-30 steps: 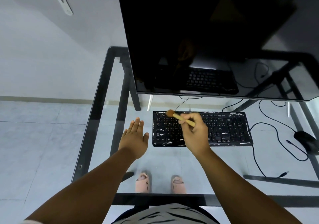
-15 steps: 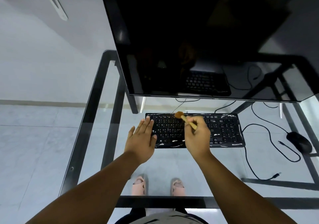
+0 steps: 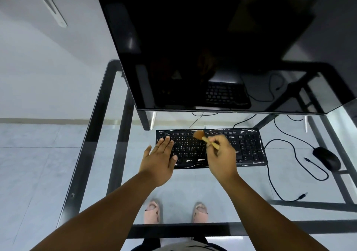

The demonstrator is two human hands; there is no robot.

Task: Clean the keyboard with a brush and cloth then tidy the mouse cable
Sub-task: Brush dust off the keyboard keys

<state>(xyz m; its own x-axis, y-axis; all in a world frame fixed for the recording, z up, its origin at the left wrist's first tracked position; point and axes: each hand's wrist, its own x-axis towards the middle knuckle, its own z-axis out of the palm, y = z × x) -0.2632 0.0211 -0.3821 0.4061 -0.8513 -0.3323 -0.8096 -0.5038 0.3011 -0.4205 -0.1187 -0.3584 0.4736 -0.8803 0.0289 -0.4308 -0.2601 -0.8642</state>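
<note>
Brushing is under way: the black keyboard, streaked white along its edges, lies near the glass desk's far edge. The brush is pinched by the right hand; the left hand rests flat-fingered on the keys. Cloth wiping remains; no cloth is visible. The mouse cable lies loosely looped toward the right edge.

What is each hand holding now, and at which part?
The right hand pinches the brush by its wooden handle. The left hand holds nothing; its fingers lie flat on the keyboard.
</note>
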